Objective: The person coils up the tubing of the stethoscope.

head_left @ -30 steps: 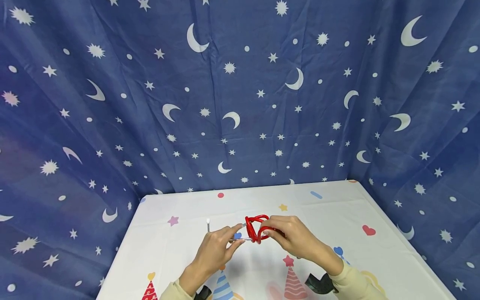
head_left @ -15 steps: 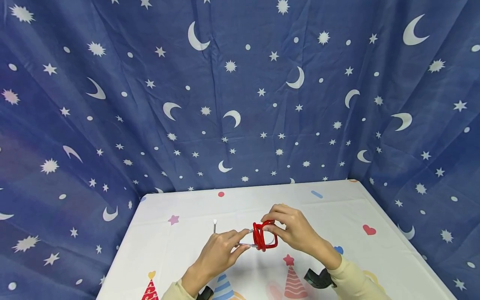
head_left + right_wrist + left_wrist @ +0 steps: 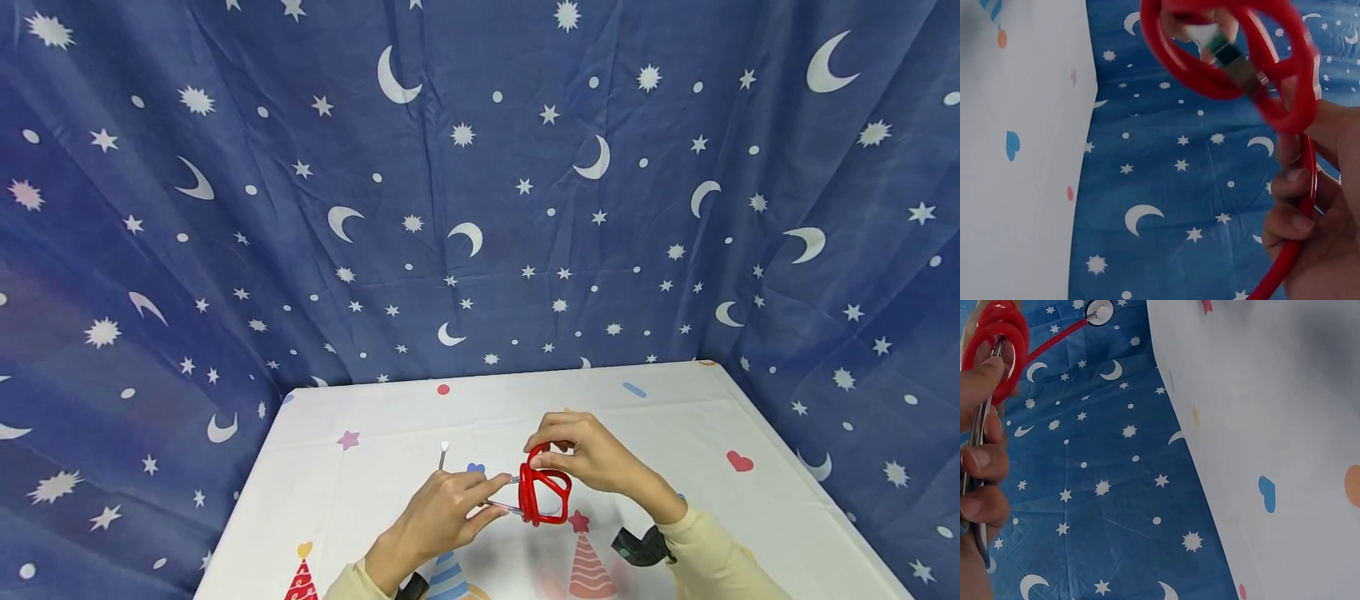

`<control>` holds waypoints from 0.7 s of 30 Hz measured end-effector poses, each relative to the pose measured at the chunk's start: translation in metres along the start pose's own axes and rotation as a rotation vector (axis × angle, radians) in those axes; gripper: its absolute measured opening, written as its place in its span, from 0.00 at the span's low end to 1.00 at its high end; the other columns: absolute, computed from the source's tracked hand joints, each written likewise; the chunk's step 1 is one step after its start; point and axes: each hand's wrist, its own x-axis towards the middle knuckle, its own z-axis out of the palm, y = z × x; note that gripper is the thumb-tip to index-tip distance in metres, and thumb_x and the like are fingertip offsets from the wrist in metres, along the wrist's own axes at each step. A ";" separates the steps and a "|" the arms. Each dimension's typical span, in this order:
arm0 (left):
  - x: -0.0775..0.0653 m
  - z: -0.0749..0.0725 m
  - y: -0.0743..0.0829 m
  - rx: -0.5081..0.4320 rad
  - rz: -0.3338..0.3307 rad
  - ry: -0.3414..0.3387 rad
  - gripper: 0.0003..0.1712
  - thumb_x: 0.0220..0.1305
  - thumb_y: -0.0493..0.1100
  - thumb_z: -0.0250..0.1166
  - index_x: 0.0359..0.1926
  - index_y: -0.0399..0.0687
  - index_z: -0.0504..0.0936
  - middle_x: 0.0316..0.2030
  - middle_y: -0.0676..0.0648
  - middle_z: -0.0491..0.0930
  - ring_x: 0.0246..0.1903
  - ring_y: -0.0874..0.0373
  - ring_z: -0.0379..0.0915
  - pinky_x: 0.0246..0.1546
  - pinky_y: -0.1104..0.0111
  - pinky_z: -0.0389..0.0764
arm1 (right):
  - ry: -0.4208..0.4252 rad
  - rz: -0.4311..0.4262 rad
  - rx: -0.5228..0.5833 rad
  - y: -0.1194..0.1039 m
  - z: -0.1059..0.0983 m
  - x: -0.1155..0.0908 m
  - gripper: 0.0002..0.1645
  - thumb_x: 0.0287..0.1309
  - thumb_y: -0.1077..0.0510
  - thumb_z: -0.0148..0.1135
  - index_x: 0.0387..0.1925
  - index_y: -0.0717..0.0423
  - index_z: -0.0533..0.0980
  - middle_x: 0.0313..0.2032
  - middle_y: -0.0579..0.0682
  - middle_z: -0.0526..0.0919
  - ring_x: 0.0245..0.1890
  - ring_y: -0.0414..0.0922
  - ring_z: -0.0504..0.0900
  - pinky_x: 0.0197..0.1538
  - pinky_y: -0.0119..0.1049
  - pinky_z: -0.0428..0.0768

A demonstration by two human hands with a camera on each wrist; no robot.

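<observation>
A stethoscope with red tubing (image 3: 528, 496) is held between both hands above the table. My left hand (image 3: 448, 510) grips its metal ear tubes (image 3: 982, 422), with the thumb along them. A white ear tip (image 3: 445, 447) sticks up beyond this hand. The tubing is wound in loops around the metal tubes. In the head view my right hand (image 3: 583, 450) pinches the tubing at the top of the loops; in the right wrist view its fingers curl around a run of red tube (image 3: 1307, 187). The round chestpiece (image 3: 1099, 312) hangs at the end of the tubing in the left wrist view.
A white tablecloth (image 3: 645, 433) printed with hats, hearts and stars covers the table. Behind and at the sides hangs a blue curtain (image 3: 480, 217) with moons and stars. A black strap device (image 3: 642, 547) sits at the right wrist.
Both hands have shifted a little right with the stethoscope, and the loops have dropped slightly. The right hand has risen over the loops, and the red tubing now sits more closely wound.
</observation>
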 end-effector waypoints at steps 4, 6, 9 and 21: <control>0.002 -0.002 0.002 -0.005 0.021 0.027 0.18 0.65 0.53 0.66 0.51 0.50 0.84 0.21 0.59 0.76 0.17 0.74 0.66 0.21 0.88 0.64 | -0.020 0.029 0.080 0.005 0.000 0.000 0.09 0.52 0.57 0.72 0.38 0.47 0.85 0.30 0.40 0.83 0.30 0.32 0.74 0.31 0.27 0.77; 0.003 -0.003 0.003 -0.007 0.022 0.045 0.18 0.65 0.53 0.65 0.51 0.50 0.84 0.21 0.59 0.76 0.17 0.74 0.68 0.22 0.88 0.65 | -0.023 0.040 0.130 0.006 0.001 0.001 0.10 0.51 0.60 0.72 0.38 0.48 0.86 0.30 0.41 0.84 0.30 0.33 0.75 0.32 0.28 0.77; 0.004 -0.003 0.004 -0.009 0.028 0.076 0.18 0.66 0.53 0.65 0.51 0.50 0.84 0.21 0.59 0.76 0.17 0.73 0.67 0.22 0.87 0.65 | -0.025 0.032 0.180 0.008 0.001 0.001 0.10 0.52 0.63 0.71 0.38 0.51 0.86 0.29 0.44 0.84 0.29 0.34 0.74 0.32 0.28 0.76; 0.011 -0.003 0.005 -0.166 0.014 0.193 0.19 0.65 0.49 0.66 0.52 0.44 0.83 0.22 0.56 0.79 0.21 0.71 0.77 0.27 0.88 0.71 | 0.056 0.106 0.241 0.011 0.008 -0.004 0.11 0.59 0.68 0.64 0.40 0.52 0.85 0.30 0.46 0.85 0.33 0.36 0.75 0.34 0.31 0.79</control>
